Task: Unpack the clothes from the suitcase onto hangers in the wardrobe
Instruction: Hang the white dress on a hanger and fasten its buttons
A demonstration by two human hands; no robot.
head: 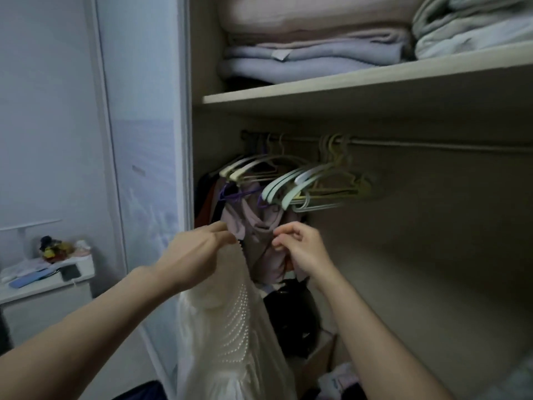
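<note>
Left hand [192,256], fingers pinched on top edge of white beaded garment [230,327]; right hand [300,249], curled, pinching thin dark strap [261,256]. Garment hanging before mauve top [253,223], beneath pale plastic hangers [305,183] on wardrobe rail [432,145].

Folded blankets [311,53] in pink and pale blue lie stacked on the upper shelf [360,82], a grey-green bundle [473,27] beside them. At the left, a white desk [43,287] carries a blue flat item [28,280] and a small colourful ornament [53,248]
</note>
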